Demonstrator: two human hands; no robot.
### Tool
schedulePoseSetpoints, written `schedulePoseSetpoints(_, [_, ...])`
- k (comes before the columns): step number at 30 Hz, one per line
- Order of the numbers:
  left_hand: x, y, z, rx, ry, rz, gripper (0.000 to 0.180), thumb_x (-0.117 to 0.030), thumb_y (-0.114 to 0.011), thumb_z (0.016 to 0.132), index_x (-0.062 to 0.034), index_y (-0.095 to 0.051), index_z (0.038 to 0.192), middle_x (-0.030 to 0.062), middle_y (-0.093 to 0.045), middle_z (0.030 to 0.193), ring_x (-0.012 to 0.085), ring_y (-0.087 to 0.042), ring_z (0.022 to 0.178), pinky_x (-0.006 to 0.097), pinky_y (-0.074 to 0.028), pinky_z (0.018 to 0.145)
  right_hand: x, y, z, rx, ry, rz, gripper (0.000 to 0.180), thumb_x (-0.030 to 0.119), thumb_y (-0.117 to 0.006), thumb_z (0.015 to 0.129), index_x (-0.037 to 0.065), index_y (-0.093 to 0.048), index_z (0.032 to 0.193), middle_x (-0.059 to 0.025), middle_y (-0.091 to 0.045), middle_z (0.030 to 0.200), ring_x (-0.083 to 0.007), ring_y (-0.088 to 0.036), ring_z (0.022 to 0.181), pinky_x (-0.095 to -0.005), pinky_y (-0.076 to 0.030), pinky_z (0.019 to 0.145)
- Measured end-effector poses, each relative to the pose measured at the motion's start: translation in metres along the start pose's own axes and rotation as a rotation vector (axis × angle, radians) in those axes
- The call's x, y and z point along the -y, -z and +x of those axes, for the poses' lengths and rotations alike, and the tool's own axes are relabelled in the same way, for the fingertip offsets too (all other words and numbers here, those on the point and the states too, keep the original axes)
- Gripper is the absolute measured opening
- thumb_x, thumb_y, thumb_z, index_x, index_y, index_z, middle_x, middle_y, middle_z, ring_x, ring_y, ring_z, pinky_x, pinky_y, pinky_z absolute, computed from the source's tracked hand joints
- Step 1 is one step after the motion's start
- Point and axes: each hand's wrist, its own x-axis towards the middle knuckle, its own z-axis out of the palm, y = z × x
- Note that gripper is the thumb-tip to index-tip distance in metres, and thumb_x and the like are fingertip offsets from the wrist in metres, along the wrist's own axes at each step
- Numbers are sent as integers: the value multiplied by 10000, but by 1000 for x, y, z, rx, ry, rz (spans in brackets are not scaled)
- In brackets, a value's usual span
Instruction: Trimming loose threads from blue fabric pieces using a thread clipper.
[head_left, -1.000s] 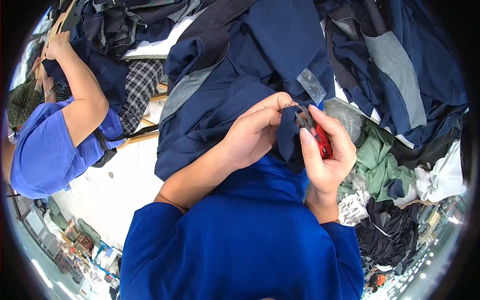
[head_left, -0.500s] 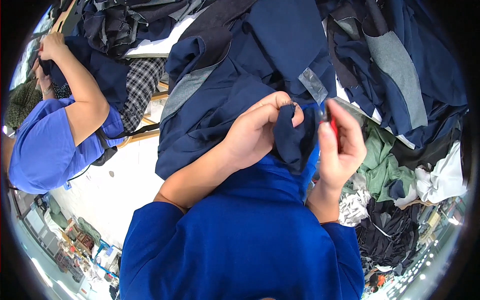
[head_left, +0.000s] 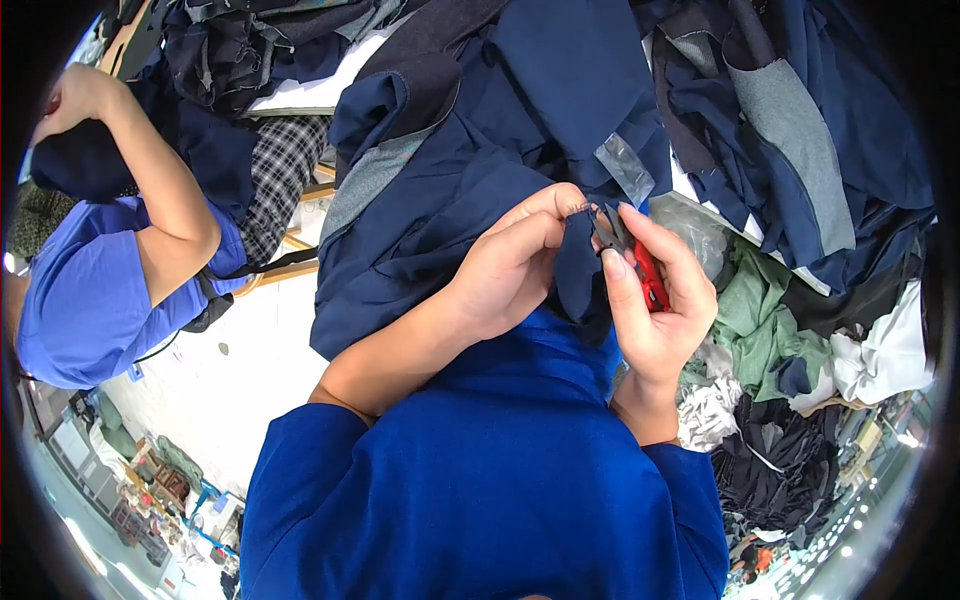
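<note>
My left hand (head_left: 515,262) pinches the edge of a dark navy piece of fabric (head_left: 574,270), which hangs down from the fingertips. Loose threads stick up along that edge. In my right hand (head_left: 665,305) is a pair of red-handled thread snips (head_left: 651,280), gripped between thumb and fingers. The dark blades point up and left, right beside the pinched edge; whether they touch the threads I cannot tell. More navy cloth (head_left: 430,230) lies spread ahead of and under my left forearm. A clear plastic strip (head_left: 626,168) lies on the cloth just beyond the snips.
To the left, a person in a blue top (head_left: 110,290) handles dark cloth. Navy and grey garment pieces (head_left: 790,130) cover the table's right side. Below its edge are heaped green cloth (head_left: 755,315), white cloth (head_left: 885,345) and black scraps (head_left: 780,460). More dark pieces (head_left: 250,50) lie at the far left.
My right hand has moved left, bringing the snips from apart to right beside the pinched edge. My left hand has barely moved. The other person's hand has shifted nearer and left.
</note>
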Motion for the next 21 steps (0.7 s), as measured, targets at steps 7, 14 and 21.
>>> schedulePoseSetpoints(7, [18,7,-3,61,-115,343,138,-10,-392,828,-30,-528,816,-9,-498,825,40,-431,789,209,-362,730,-21,-6,2,-66,-48,-24,289,0,-642,798,-30,-615,1084,-60,-636,841,-82,-564,660,-192,-454,621])
schedulePoseSetpoints(14, [14,11,3,172,100,-72,99,-66,-390,860,-90,-486,862,29,-509,830,96,-463,755,223,-378,679,-29,1,9,-136,-524,792,290,150,-517,925,-6,-510,1169,-3,-494,740,-16,-318,484,-168,-239,437])
schedulePoseSetpoints(21, [7,-2,0,-28,35,-155,76,-65,-405,865,-88,-476,878,27,-538,833,116,-520,782,237,-423,715,-5,0,-4,18,-109,250,270,-77,-619,789,-76,-575,1055,-137,-662,909,-127,-629,787,-219,-484,733])
